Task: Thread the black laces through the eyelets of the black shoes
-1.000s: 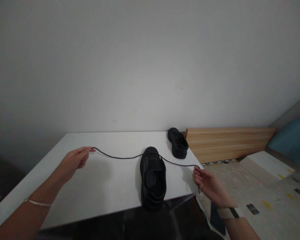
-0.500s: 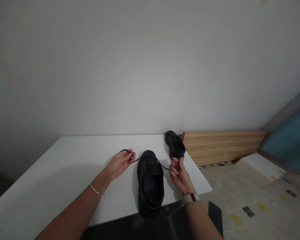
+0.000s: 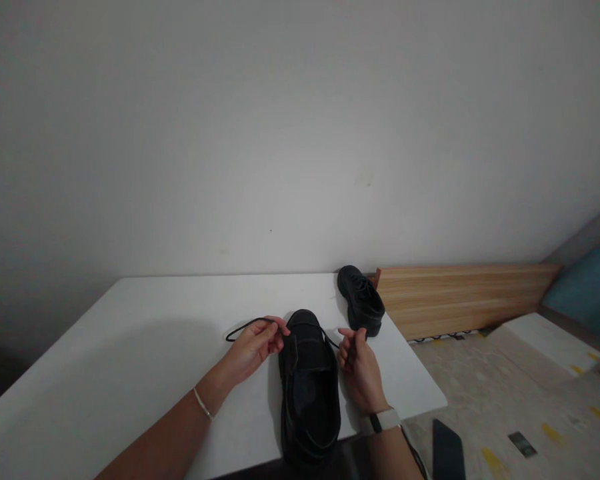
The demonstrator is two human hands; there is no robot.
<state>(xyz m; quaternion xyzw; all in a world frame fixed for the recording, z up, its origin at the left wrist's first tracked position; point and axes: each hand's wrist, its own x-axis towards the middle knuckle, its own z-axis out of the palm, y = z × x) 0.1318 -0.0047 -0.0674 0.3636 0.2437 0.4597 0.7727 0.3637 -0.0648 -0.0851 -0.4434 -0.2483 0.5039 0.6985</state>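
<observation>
A black shoe [image 3: 309, 387] lies on the white table [image 3: 145, 340], toe pointing away from me, heel at the near edge. A black lace [image 3: 243, 327] runs through its front eyelets. My left hand [image 3: 255, 345] sits just left of the toe, fingers pinched on the left part of the lace, which loops out to the left. My right hand [image 3: 359, 363] is close to the shoe's right side, fingers pinched on the right part of the lace. A second black shoe [image 3: 363, 300] stands at the table's far right corner.
A plain white wall rises behind the table. A wooden board [image 3: 460, 297] leans along the wall to the right. Patterned floor [image 3: 530, 413] lies beyond the table's right edge, with a dark flat object [image 3: 447, 450] low down and a blue panel [image 3: 587, 287] at far right.
Both hands came in from wide apart to either side of the shoe's toe, still pinching the lace. The lace went from a taut line to slack with a loop on the left.
</observation>
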